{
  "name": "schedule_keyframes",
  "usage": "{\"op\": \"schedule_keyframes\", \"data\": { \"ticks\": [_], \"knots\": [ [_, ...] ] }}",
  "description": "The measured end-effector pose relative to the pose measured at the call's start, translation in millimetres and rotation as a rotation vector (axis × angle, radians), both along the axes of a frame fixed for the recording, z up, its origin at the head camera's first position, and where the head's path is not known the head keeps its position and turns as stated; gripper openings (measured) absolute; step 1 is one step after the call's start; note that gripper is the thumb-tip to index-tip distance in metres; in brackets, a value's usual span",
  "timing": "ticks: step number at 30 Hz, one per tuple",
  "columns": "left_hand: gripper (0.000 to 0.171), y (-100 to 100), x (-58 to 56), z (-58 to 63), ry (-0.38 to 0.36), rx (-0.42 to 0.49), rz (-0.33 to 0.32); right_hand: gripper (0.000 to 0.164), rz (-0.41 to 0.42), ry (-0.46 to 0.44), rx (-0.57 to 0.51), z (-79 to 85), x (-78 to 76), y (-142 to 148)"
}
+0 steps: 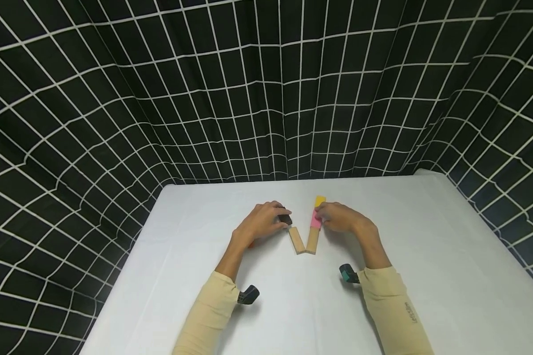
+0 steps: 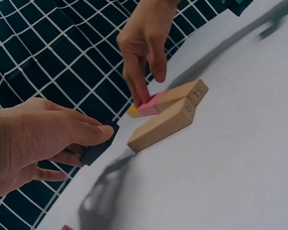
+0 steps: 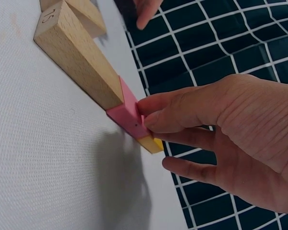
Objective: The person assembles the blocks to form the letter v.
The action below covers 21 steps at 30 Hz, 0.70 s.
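My left hand point(image 1: 263, 220) pinches a black block point(image 2: 100, 143) between thumb and fingers, off the far end of a plain wooden block point(image 2: 161, 125). A second wooden block point(image 1: 312, 240) meets the first at their near ends, forming a V. A pink block point(image 3: 129, 111) adjoins the far end of the second one, followed by a yellow block point(image 1: 320, 200) in the same line. Fingertips of my right hand point(image 1: 341, 217) touch the pink block, while its thumb appears apart from the block in the left wrist view. Numbers mark the wooden blocks' end faces.
A small red thing point(image 1: 251, 244) lies beside my left wrist, mostly hidden. White cloth covers the table point(image 1: 284, 315). Behind it and at both sides hangs a dark curtain point(image 1: 288, 98) with a white grid. Each wrist wears a small dark camera point(image 1: 248, 295).
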<state>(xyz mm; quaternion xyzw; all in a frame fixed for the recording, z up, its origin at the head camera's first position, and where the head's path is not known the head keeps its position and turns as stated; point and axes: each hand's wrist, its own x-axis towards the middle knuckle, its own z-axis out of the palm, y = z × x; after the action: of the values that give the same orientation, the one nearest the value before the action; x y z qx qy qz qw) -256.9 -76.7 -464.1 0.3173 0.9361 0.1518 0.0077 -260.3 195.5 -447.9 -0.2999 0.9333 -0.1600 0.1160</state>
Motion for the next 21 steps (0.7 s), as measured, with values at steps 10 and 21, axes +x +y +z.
{"op": "schedule_keyframes", "data": {
  "ticks": [10,21],
  "knots": [
    [0.038,13,-6.3,-12.6,-0.053,-0.016,0.023,0.029,0.006,0.01,-0.02,0.5,3.1,2],
    [0.039,14,-6.9,-17.4,-0.064,0.022,0.015,0.029,-0.014,0.003,0.003,0.3,1.8,2]
  ]
}}
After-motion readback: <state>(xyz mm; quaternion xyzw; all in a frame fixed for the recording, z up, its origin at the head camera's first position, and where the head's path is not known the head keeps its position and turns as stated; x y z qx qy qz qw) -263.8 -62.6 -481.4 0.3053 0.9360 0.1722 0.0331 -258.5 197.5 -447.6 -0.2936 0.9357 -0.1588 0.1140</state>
